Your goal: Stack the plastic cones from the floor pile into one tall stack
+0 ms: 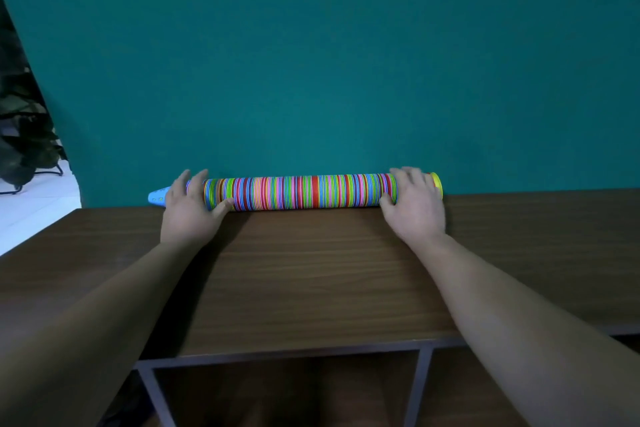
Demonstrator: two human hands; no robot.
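Cone stack [304, 192] lies on its side along the back edge of the bench [311, 270], touching the teal wall [311, 62]. Left hand [188, 210] grasps its blue tip end, right hand [414, 211] its yellow base end, fingers [407, 177] curved over the top, thumbs in front. Bare bench surface extends in front of the stack.

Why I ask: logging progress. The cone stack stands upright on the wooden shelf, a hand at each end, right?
Not upright: the head view shows the cone stack lying on its side on the wooden shelf, left hand and right hand at its ends.
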